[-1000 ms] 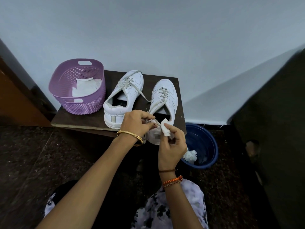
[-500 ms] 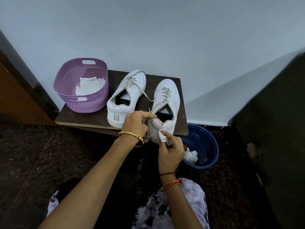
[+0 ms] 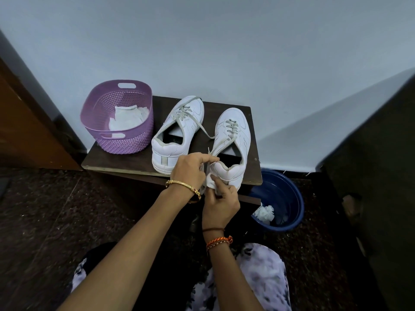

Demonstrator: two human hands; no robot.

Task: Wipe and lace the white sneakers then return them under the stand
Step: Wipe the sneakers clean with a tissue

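Note:
Two white sneakers stand on a low dark wooden stand [image 3: 125, 161], toes toward the wall. The left sneaker [image 3: 177, 131] has loose grey laces. The right sneaker [image 3: 232, 142] sits with its heel at the stand's front edge. My left hand [image 3: 190, 169] pinches the collar and lace at that heel. A small white wipe [image 3: 212, 181] is pressed against the heel's left side by my right hand [image 3: 221, 204].
A purple perforated basket [image 3: 122, 140] with white cloths inside stands on the stand's left end. A blue bucket [image 3: 283, 205] holding crumpled white wipes sits on the dark floor at the right. A dark cabinet rises on the far right, a brown door on the left.
My right hand has dropped with the wipe from the top of the heel collar to the heel's lower left side. My left hand keeps its pinch on the collar.

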